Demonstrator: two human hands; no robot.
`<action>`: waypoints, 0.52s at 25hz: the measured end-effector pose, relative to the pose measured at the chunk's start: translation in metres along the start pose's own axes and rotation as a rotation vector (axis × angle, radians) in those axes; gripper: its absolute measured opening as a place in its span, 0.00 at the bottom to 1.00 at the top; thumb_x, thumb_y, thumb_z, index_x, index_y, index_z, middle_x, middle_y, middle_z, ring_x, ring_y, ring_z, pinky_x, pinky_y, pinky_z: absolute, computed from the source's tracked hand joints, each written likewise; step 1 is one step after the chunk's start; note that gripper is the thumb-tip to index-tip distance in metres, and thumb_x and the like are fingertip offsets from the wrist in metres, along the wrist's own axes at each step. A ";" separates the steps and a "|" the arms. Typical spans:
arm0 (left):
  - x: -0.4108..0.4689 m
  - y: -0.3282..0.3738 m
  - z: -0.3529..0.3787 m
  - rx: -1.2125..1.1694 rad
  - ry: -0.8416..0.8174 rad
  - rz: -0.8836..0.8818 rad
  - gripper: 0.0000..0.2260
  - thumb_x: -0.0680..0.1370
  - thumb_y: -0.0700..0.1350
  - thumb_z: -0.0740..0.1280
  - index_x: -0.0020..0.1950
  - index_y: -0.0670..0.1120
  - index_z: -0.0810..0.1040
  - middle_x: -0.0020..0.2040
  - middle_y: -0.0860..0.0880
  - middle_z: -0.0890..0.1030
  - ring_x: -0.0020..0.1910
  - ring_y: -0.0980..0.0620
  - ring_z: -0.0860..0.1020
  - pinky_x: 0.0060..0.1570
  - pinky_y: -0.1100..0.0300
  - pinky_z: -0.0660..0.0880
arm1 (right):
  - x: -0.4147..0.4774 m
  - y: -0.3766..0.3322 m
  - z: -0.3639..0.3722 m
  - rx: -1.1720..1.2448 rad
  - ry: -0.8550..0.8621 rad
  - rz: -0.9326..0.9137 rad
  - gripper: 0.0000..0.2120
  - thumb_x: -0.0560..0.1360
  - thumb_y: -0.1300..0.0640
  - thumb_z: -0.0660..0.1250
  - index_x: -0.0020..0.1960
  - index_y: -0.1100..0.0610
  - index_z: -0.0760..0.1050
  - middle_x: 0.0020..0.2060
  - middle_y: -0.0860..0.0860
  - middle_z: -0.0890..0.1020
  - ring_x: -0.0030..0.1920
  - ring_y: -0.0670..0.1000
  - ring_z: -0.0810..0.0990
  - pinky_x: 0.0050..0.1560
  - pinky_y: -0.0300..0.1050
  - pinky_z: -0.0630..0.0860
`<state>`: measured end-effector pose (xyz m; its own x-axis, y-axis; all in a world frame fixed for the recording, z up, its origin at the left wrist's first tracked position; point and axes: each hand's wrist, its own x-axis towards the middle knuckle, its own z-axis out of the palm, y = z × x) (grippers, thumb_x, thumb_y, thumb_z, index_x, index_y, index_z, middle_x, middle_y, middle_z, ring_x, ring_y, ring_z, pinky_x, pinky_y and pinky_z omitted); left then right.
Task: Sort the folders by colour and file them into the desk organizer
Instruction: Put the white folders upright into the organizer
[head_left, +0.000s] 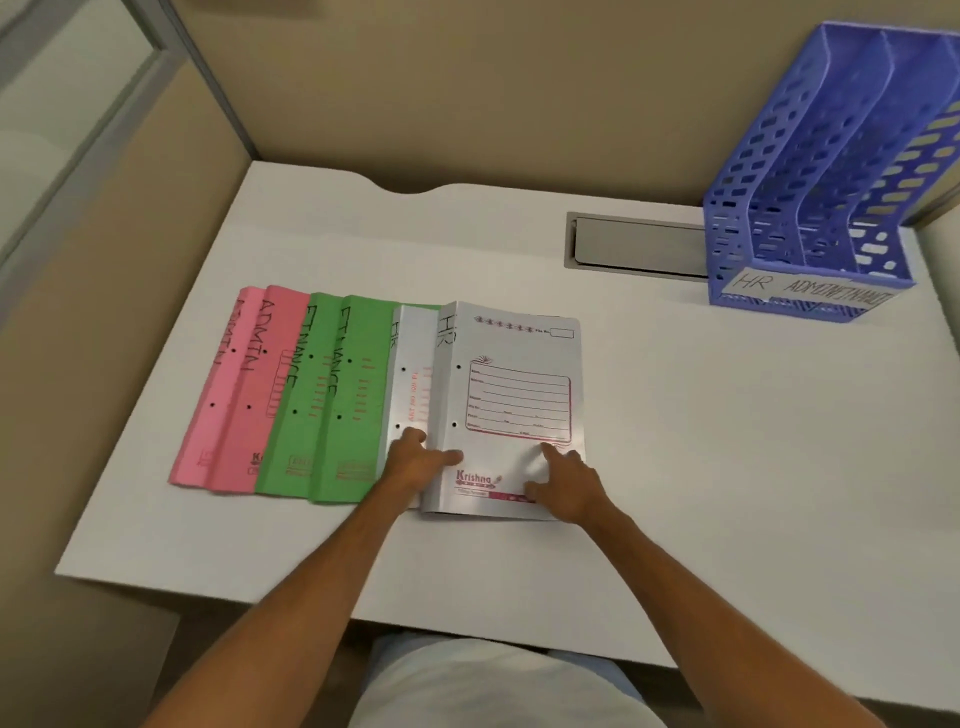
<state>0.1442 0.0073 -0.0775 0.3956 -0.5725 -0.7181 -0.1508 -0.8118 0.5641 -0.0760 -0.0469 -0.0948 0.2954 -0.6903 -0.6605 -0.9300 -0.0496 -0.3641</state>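
Six folders lay fanned in a row on the white desk (701, 441), each overlapping the next. From the left came two pink folders (244, 395) marked ADMIN, then two green folders (332, 405) marked FINANCE, then two white ones marked HR. The top white folder (511, 410) sat rightmost and covered most of the second white folder (410, 384), which showed only as a narrow strip.

And both hands were down on that white pair! The left hand (418, 460) rested at the near left edge of the top white folder, thumb lying across the cover and the other fingers spread onto the strip beneath. Whether it pinched the edge could not be told. The right hand (563, 480) pressed flat on the near right corner of the same cover, fingers slightly apart, gripping nothing.

Far off at the back right corner stood the blue organizer (810, 171), three upright slots with no folders seen in them, a paper label (805, 288) on its front reading HR, ADMIN and a third word, blurred. Just left of it, a grey cable hatch (639, 247) sat flush in the desk.
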 end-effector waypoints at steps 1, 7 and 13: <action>-0.002 0.003 0.002 -0.016 0.024 -0.006 0.30 0.69 0.44 0.78 0.66 0.40 0.70 0.64 0.41 0.77 0.54 0.45 0.78 0.57 0.52 0.76 | 0.001 0.003 -0.004 0.025 -0.019 -0.016 0.31 0.73 0.44 0.67 0.72 0.51 0.62 0.62 0.58 0.74 0.60 0.60 0.76 0.60 0.50 0.72; -0.024 0.026 0.002 -0.059 0.063 0.048 0.23 0.70 0.43 0.77 0.62 0.42 0.75 0.56 0.43 0.81 0.49 0.47 0.81 0.45 0.56 0.78 | 0.000 0.018 -0.039 0.200 -0.105 -0.091 0.28 0.74 0.48 0.68 0.71 0.51 0.66 0.67 0.51 0.75 0.63 0.54 0.76 0.60 0.46 0.73; -0.051 0.057 -0.007 -0.207 -0.132 0.139 0.12 0.77 0.40 0.70 0.57 0.45 0.71 0.55 0.41 0.81 0.50 0.43 0.82 0.48 0.45 0.80 | -0.017 -0.004 -0.088 0.386 0.051 -0.126 0.25 0.77 0.48 0.67 0.71 0.55 0.68 0.65 0.55 0.77 0.59 0.54 0.78 0.53 0.42 0.75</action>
<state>0.1219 -0.0091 -0.0058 0.2605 -0.6978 -0.6673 -0.0021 -0.6915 0.7224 -0.0963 -0.0986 -0.0246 0.3816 -0.7318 -0.5647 -0.7337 0.1318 -0.6666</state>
